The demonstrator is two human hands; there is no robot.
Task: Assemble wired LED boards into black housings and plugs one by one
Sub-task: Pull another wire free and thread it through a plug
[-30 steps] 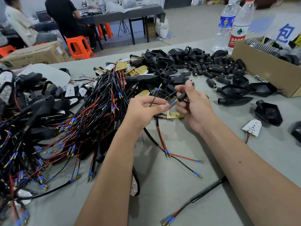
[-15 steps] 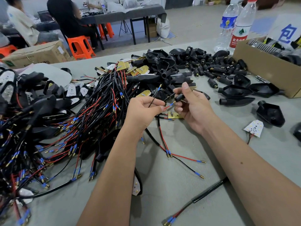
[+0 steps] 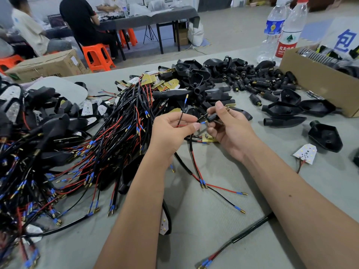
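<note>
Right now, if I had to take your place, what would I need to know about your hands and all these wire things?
Left hand: pinches thin red and black wires with blue-sleeved tips.
Right hand: grip on a small black cylindrical plug; the wire tip sits at its mouth, not yet through.
Tangled pile of wired boards lies left on the grey table; loose black plugs and empty black teardrop housings lie ahead and right.
Left: thread this plug, add a housing, repeat.
</note>
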